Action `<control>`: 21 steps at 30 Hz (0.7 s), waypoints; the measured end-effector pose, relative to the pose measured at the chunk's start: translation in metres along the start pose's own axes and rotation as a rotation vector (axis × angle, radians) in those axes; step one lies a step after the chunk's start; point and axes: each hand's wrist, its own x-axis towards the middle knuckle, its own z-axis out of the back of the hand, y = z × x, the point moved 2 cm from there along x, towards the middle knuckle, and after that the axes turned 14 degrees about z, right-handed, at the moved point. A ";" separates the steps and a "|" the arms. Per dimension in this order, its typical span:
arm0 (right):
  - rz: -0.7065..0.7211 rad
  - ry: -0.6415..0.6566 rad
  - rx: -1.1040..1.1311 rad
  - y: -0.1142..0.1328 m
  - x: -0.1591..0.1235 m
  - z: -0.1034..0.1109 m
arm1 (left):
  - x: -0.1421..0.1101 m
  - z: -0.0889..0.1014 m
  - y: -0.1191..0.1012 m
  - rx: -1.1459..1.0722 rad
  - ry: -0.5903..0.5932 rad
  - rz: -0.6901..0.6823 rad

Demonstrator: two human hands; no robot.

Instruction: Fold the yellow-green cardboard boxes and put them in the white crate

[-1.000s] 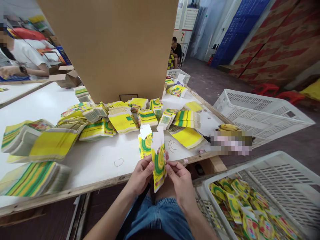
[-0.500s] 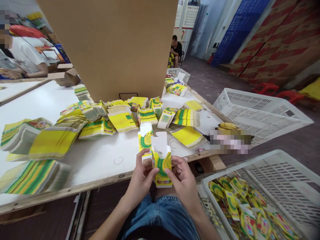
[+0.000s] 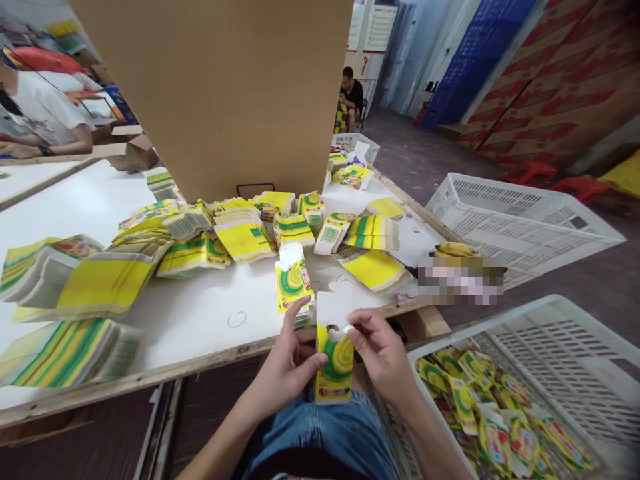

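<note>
A small yellow and green printed carton (image 3: 335,367) is held upright over my lap, its white top flap raised. My left hand (image 3: 290,357) grips its left side, thumb across the front. At the upper right edge, my right hand (image 3: 377,347) pinches a small white side flap between thumb and fingers. Just behind, a stack of matching flattened cartons (image 3: 293,280) lies at the table edge. To my right, a white plastic crate (image 3: 555,313) contains many yellow and green packets (image 3: 500,407).
Bundles of flat cartons (image 3: 245,237) spread across the white table (image 3: 200,327). A tall brown cardboard sheet (image 3: 215,93) stands behind them. Bananas (image 3: 455,251) lie at the right edge, near another white crate (image 3: 530,220). Two people sit farther off.
The carton has moved down and slightly right, uncovering more of the stack behind it. My right hand has shifted from the carton's front to its upper right flap.
</note>
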 end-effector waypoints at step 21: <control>-0.183 0.133 -0.306 0.002 0.000 0.006 | 0.009 -0.005 -0.006 0.109 -0.075 0.021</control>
